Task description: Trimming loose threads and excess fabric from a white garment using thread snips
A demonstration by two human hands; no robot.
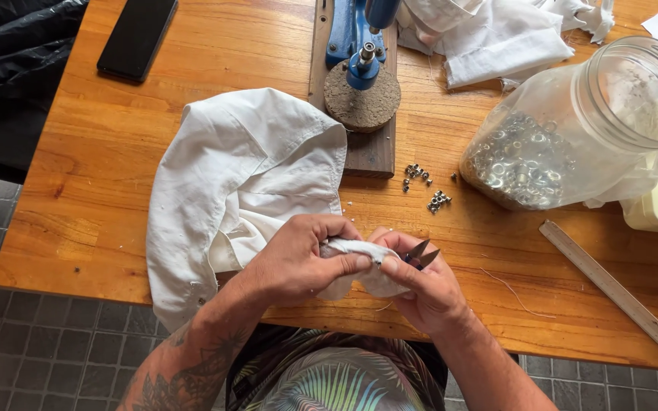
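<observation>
- Near the table (85, 228) edge, the left hand (298, 262) is closed, pinching a fold of white cloth (230, 183).
- The right hand (420, 289) grips the same fold and small snips (422, 253), blades slightly apart.
- Beyond lie loose metal eyelets (428, 190).
- Farther back stand a blue press (359, 46) and an eyelet-filled plastic jar (573, 129).

The press (359, 34) is chopped off by the top edge, and the ruler (618, 293) runs out at lower right. The snips (420, 253) are mostly buried in the right hand (428, 289). The eyelets (428, 190) are too tiny to make out.
</observation>
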